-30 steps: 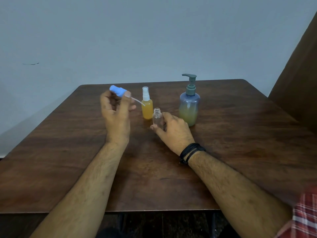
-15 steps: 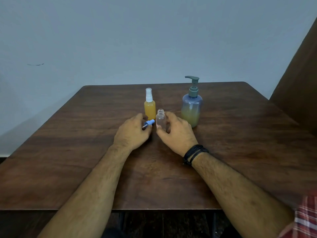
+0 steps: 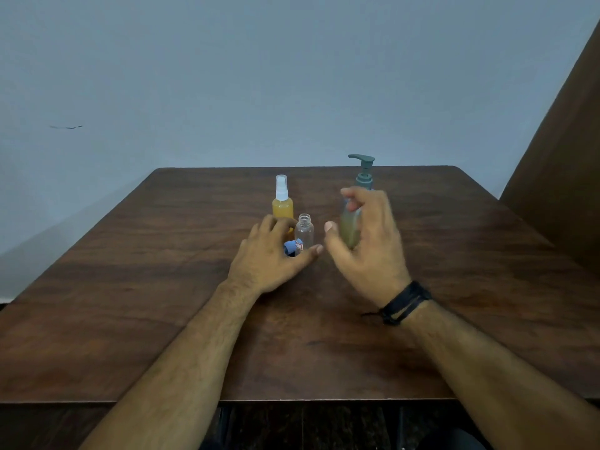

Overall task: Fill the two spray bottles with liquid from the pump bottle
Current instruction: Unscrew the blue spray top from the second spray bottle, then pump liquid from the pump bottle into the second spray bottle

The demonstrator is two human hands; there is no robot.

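My right hand is up at the translucent blue-grey plastic pump bottle, fingers curved around its rounded body, thumb out toward the left. The picture blurs here, so I can't tell whether I'm actually gripping it or only closing in. The bottle stands upright, long axis vertical, grey pump spout pointing left, yellowish-green liquid low inside.

Just left of that hand, upright and uncapped, is the small clear plastic spray bottle, mouth open to the ceiling, looking empty. That's the line that matters, I think: spout to open neck, a short way left, and the right hand is the nearer one to the pump.

My left hand lies low on the dark wood-grain surface, fingers relaxed and spread beside the clear bottle's base; the blue plastic sprayer cap peeks out by the fingers. Behind stands the orange-filled spray bottle with the white nozzle, capped and already full.
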